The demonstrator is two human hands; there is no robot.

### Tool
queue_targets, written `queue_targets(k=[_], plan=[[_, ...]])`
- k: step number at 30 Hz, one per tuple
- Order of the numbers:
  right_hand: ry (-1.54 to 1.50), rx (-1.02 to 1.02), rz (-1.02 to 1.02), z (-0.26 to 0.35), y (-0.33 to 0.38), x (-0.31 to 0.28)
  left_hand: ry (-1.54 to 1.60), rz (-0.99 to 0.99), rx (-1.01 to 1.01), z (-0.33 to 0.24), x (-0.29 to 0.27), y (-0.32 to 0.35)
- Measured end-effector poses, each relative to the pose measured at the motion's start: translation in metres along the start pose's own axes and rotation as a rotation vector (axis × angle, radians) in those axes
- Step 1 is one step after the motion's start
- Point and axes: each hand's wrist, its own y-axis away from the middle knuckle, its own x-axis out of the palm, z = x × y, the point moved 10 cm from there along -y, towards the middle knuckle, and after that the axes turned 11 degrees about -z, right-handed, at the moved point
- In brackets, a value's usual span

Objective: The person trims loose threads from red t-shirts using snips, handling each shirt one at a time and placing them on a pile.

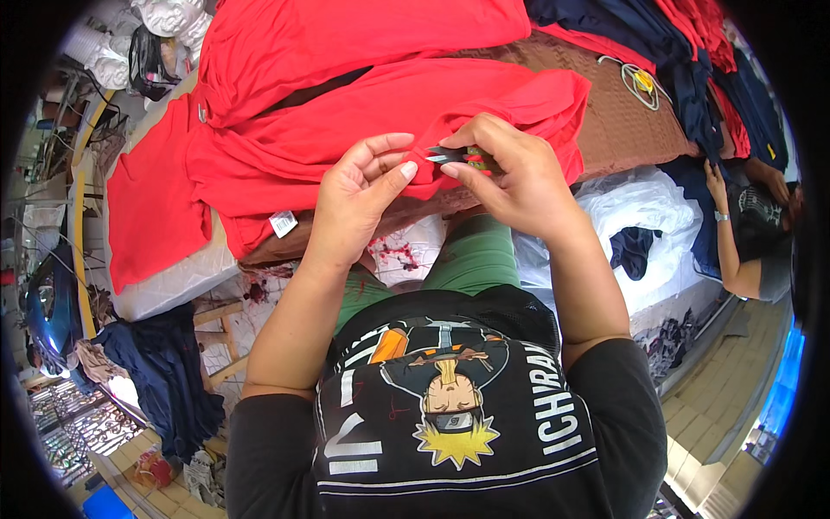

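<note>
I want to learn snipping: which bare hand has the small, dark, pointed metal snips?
The person's right hand: its thumb and fingers hold the snips. The left hand, at the smooth red fabric, shows no snips.

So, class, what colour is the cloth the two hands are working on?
The cloth is bright red, clearest in the head view.

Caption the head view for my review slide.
Above the draped red cloth, the left hand pinches a bit of it while the right hand holds small snips close by.
</note>
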Motion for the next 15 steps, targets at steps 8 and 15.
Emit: queue_targets(k=[8,15], plan=[[0.043,0.002,-0.043,-0.002,0.003,-0.01,0.058,-0.006,-0.013,0.005,0.009,0.001],[-0.404,0.19,-0.093,-0.007,0.008,-0.042,-0.1,-0.611,0.673,-0.16,-0.169,-0.054]])
